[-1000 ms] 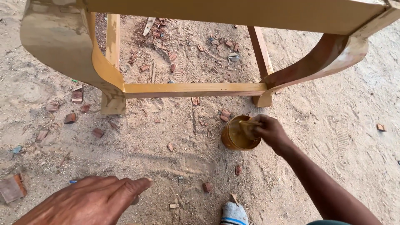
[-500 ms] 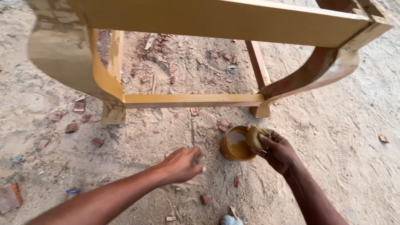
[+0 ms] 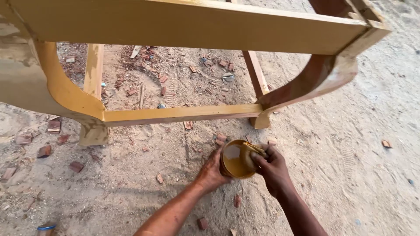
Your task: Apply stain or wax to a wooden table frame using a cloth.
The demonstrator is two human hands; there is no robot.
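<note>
Sand-coloured ground (image 3: 350, 144): lying under everything, strewn with reddish wood chips (image 3: 43, 150) and sawdust.
Wooden frame (image 3: 175, 26): standing across the far half of the scene, coated in yellow-ochre finish, top rail running left to right, curved leg at left, darker curved leg at right, low stretcher joining them.
Small round tin (image 3: 234, 161): sitting low at centre, just near of the stretcher, tilting toward the camera, holding yellow-brown liquid.
Left hand (image 3: 212, 170): reaching in from the near edge, fingers curling around the tin's left wall and steadying it.
Right hand (image 3: 273, 168): coming in from the near right, fingertips pressing together and pinching a folded rag.
Rag (image 3: 253, 150): soaked ochre, dipping over the tin's right rim, touching the liquid or just above it, hard to tell which.
Forearms: converging on the tin from the near edge, both smeared with finish.
Blue-rimmed lid (image 3: 46, 228): lying at the near left corner, well apart from the hands.
Scrap pile (image 3: 210, 65): gathering on the ground beyond the stretcher, between the frame's legs.
Block foot (image 3: 93, 134): resting on the dirt under the left leg.
</note>
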